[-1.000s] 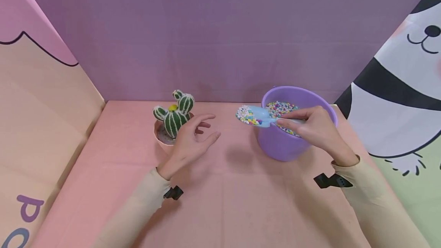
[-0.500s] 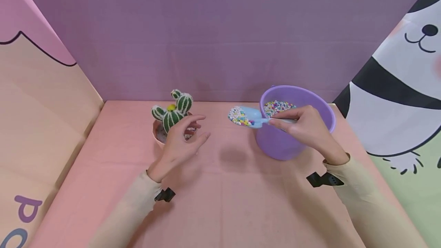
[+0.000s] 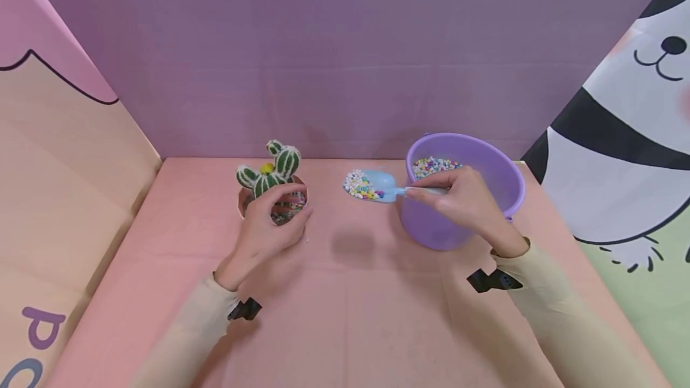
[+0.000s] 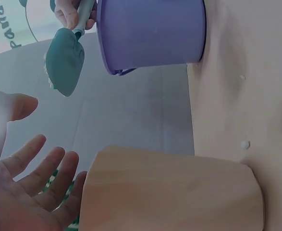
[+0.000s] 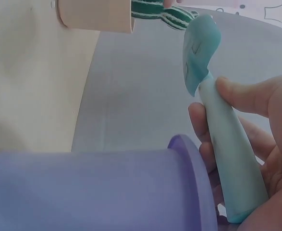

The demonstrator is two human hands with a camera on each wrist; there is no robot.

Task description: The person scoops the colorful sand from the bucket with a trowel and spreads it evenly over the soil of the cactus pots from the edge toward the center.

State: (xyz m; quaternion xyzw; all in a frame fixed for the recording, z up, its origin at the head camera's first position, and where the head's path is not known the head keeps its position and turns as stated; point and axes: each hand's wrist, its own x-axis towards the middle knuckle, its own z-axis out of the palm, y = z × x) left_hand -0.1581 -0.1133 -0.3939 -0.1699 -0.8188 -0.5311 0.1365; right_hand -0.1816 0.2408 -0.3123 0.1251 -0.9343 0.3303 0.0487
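Right hand [image 3: 468, 201] pinching scoop [image 3: 383, 181] of beads [image 3: 358, 185], mid-frame, left hand [image 3: 259, 229], fingers apart, by pot [image 4: 172, 190], centre left, bucket [image 3: 439, 229], centre right

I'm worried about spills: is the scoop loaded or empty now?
Loaded: in the head view, colorful beads cover the front part of the blue scoop that the right hand holds.

From afar I see two beige, plain sleeves [image 3: 555, 310], ending behind the bare fingers [image 4: 62, 175]; near each cuff [image 3: 512, 264] there is one black, angular device [image 3: 493, 281].
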